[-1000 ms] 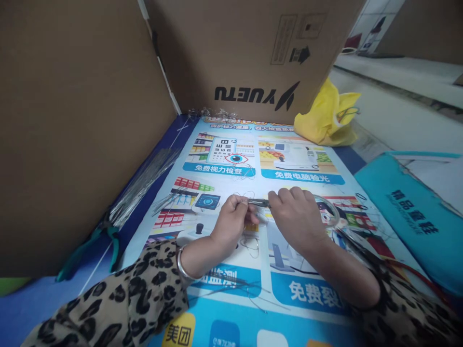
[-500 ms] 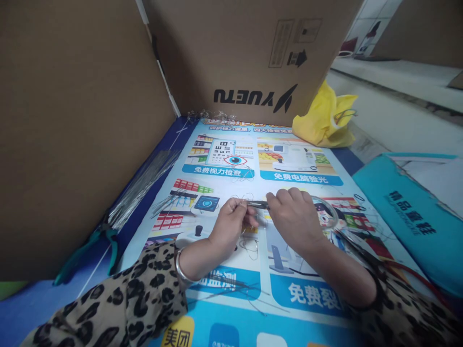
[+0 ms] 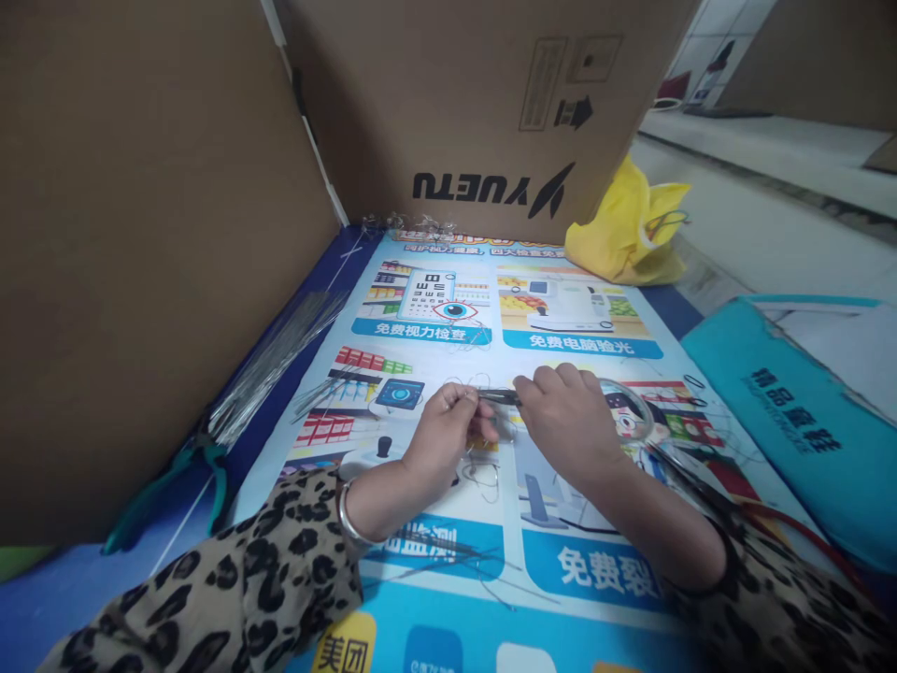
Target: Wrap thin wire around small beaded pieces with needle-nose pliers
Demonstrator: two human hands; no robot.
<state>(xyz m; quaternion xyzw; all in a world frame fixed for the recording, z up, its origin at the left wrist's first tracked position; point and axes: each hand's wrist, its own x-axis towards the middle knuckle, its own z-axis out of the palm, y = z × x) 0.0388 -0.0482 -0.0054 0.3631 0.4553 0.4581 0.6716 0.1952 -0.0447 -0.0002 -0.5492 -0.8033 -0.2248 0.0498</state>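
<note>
I log: left hand (image 3: 448,435) fingers pinch thin wire (image 3: 474,396); right hand (image 3: 571,421) fingers clamp dark tool (image 3: 499,396), tip at left fingertips.

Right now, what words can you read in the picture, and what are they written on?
"YUETU", upside down, on the cardboard box.
"免费视力检查" on the poster, blue strip.
"免费电脑验光" on the poster, next strip.
"监测" and "免费裂", both cut off, lower on the poster.
"美团" on its yellow square.
Teal sheet: characters too blurred.
Box stickers and poster's top row: too small to read.
</note>
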